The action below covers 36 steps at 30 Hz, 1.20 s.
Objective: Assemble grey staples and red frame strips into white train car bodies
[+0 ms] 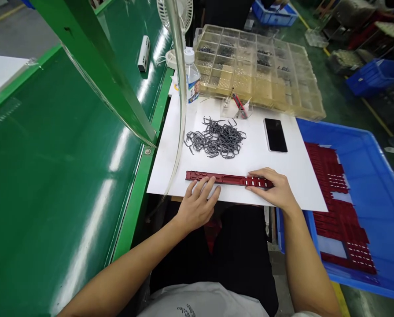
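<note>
"1 red strip (233, 179) on the bench (163, 176), under 2 hands. How far along?"

"Partway, I'd judge. The left hand (198, 204) has its fingers spread on the strip's near edge, and the right hand (278, 189) pinches its right end between thumb and fingers. Whether anything has been fitted to it, I can't tell from here."

"And what's left?"

"Plenty of loose dark clips (228, 138), heaped just beyond the strip. Many more strips (344, 220) lie in the blue bin (388, 220), off to its right; done or waiting, I couldn't say."

"Any other containers?"

"2, both beyond the strip. The small clear box (228, 113), past the clips, holds a few slim tools, 1 of them red and black. Behind that, the divided case (315, 110) has small dark bits in several compartments; the rest are too unclear to read."
</note>
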Tool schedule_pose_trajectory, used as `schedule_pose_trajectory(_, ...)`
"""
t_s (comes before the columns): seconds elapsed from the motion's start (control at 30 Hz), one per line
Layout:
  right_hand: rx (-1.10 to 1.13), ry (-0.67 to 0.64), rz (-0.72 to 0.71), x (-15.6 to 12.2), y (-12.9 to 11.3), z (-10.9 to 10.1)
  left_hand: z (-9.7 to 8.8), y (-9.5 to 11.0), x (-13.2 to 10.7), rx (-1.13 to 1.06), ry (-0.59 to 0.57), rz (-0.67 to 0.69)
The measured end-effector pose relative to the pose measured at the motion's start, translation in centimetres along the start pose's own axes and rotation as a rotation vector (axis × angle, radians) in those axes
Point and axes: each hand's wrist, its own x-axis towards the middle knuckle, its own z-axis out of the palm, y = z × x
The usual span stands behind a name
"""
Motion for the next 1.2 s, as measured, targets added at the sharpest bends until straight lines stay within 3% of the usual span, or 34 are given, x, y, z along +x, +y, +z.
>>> schedule_pose_trajectory(0.13,0.014,-0.013,0.036,0.0,-0.1,-0.1,-0.1,-0.2,-0.2,-0.016,-0.023,-0.033)
schedule_pose_trajectory(0.4,0.044,-0.006,0.071,-0.2,0.1,0.1,-0.6,-0.5,-0.1,-0.045,0.062,-0.116)
schedule_pose_trajectory(0.63,0.051,-0.055,0.089,0.0,0.1,-0.1,-0.8,-0.6,0.6,0.025,-0.030,0.028)
schedule_pose_trajectory(1.2,0.026,-0.117,0.022,0.2,0.1,-0.3,-0.6,-1.0,0.9,0.052,-0.095,0.131)
